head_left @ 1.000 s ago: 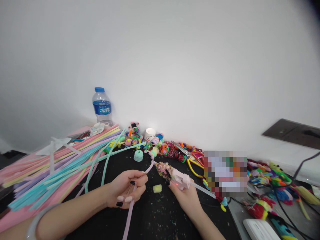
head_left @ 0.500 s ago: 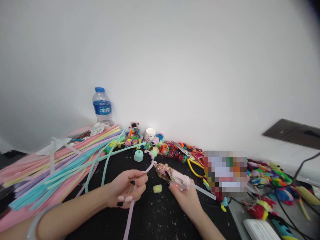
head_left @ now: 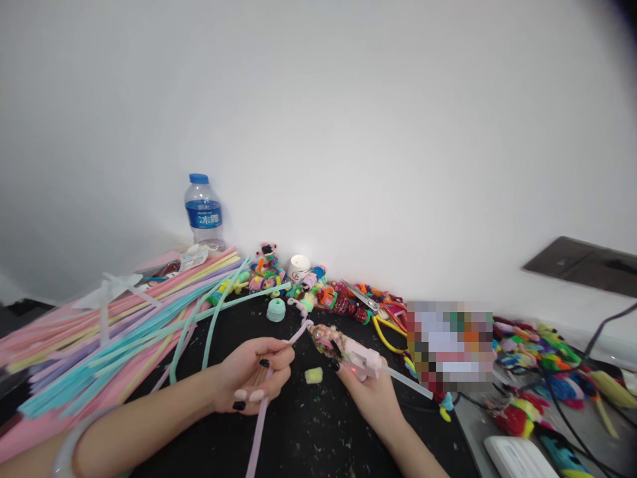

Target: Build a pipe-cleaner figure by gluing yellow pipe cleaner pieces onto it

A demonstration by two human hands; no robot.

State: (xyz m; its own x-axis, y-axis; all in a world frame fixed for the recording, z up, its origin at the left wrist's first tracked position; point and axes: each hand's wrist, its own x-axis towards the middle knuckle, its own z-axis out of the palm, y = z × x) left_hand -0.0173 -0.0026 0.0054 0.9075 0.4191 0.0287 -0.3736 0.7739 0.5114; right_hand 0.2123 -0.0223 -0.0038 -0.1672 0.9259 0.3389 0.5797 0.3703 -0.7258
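Between its thumb and fingers, my left hand (head_left: 261, 375) pinches a light purple pipe cleaner (head_left: 257, 435). The pipe cleaner's bent upper end sticks out past the fingertips, and its tail hangs down toward the lower edge. My right hand (head_left: 368, 392) is wrapped round a pale pink glue gun (head_left: 361, 355), whose crusted nozzle end points left at the pipe cleaner's tip. Whether nozzle and tip touch I cannot tell. A clear glue stick (head_left: 409, 383) juts from the gun's back. A small pale yellow fuzzy piece (head_left: 313, 376) and a mint green coiled piece (head_left: 275, 310) lie close by.
Pastel pipe cleaners (head_left: 124, 318) cover the left side. A water bottle (head_left: 203, 209) stands against the wall. Along the back are small fuzzy figures (head_left: 338, 299), a paper cup (head_left: 299, 267) and yellow-handled scissors (head_left: 385, 328). On the right lie cables and a white box (head_left: 519, 457).
The glue gun and its stick shift very slightly in my right hand near the pipe cleaner's tip. My left hand stays practically still.
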